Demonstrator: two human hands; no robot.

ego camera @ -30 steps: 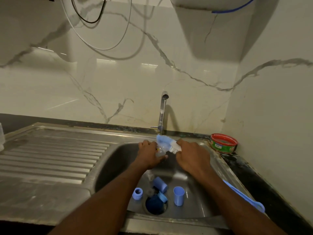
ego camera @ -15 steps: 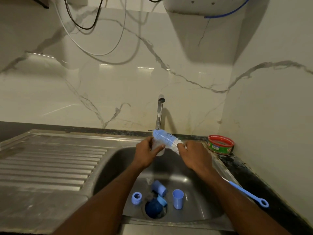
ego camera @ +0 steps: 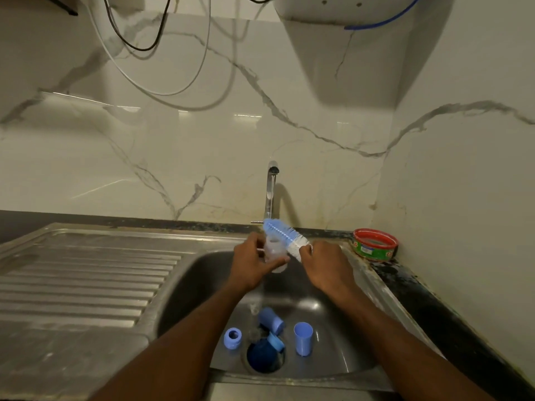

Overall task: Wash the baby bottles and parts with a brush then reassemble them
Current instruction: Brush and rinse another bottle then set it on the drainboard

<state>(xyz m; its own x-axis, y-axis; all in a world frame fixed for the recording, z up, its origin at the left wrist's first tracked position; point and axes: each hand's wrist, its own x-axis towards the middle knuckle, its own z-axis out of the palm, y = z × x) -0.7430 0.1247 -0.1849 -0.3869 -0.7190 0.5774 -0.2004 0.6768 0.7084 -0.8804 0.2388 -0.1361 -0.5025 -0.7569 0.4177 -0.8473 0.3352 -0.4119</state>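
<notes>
My left hand (ego camera: 251, 263) grips a small clear baby bottle (ego camera: 275, 251) over the sink basin (ego camera: 199, 282), below the tap (ego camera: 270, 192). My right hand (ego camera: 328, 263) holds a blue and white bottle brush (ego camera: 285, 234) by its handle; the bristle head lies across the bottle's top, outside it. On the basin floor lie a blue ring (ego camera: 232, 337), a blue cap on its side (ego camera: 270, 319), an upright blue cap (ego camera: 303, 338) and a small blue piece (ego camera: 275, 342) by the drain (ego camera: 263, 355).
A ribbed steel draining board (ego camera: 86, 279) runs to the left of the basin. A red-rimmed green tin (ego camera: 375, 244) stands on the dark counter in the right corner. Cables hang on the marble wall above.
The brush head has come out of the bottle and now lies across its top, further up and left. Both hands stay over the basin; the view has tilted up slightly.
</notes>
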